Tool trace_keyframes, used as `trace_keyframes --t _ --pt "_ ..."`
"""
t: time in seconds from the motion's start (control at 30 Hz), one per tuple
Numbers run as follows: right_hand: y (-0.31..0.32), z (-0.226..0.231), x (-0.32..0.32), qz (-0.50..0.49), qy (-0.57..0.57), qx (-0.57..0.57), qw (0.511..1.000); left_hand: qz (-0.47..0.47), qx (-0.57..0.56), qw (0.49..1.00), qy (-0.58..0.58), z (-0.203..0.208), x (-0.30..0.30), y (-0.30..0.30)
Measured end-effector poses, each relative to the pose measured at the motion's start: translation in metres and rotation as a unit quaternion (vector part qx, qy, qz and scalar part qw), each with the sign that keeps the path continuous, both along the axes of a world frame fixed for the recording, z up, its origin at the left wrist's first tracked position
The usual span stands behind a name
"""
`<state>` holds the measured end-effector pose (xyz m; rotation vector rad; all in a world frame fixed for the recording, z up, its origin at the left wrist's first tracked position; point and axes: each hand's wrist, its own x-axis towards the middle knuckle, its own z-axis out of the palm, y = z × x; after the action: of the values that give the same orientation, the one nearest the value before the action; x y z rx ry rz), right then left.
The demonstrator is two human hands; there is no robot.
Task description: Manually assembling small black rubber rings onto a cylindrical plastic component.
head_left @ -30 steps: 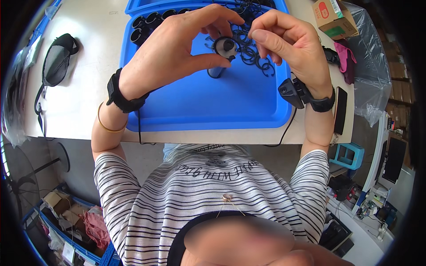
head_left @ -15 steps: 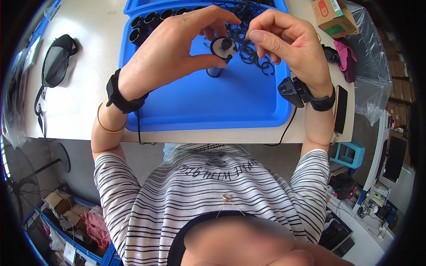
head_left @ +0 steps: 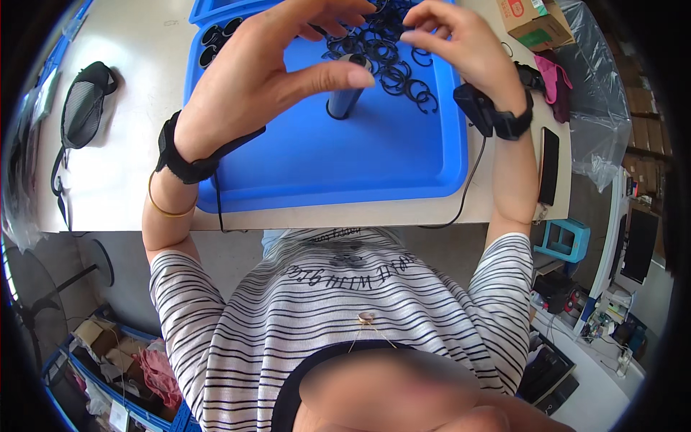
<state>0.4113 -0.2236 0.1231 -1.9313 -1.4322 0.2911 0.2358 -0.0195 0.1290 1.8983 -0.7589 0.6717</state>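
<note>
A dark grey-blue cylinder (head_left: 344,103) stands upright in a blue tray (head_left: 324,189), its top partly hidden behind my left thumb. My left hand (head_left: 277,75) is open above it, with the thumb stretched across in front and the fingers spread on the far side. Whether the thumb touches the cylinder cannot be told. To the right, my right hand (head_left: 464,47) hangs over black C-shaped rings (head_left: 392,75). Its fingers are loosely bent, a gap shows between thumb and forefinger, and I see nothing held. Several rings lie in a tangled heap beyond the cylinder.
Black round parts (head_left: 210,45) stand at the tray's far left, beside another blue tray (head_left: 209,9). A black mesh item with a strap (head_left: 88,104) lies on the table at left. A cardboard box (head_left: 536,21) and pink cloth (head_left: 551,79) sit at the far right. Cables hang from both wristbands.
Both hands have moved farther away and spread more; the left thumb now crosses in front of the cylinder's top. The right thumb and forefinger have parted. The whole view has shifted slightly.
</note>
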Motion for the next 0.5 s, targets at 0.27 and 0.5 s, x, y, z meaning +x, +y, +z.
trace_keyframes --t 0.27,0.5 --pt "0.001 -0.014 -0.024 -0.01 -0.217 -0.269 0.938 -0.152 -0.133 0.965 -0.168 -0.016 0.02 0.001" --pt "-0.002 -0.033 -0.019 0.025 -0.21 -0.226 0.951 0.13 0.004 0.967 0.218 0.033 -0.022 -0.014"
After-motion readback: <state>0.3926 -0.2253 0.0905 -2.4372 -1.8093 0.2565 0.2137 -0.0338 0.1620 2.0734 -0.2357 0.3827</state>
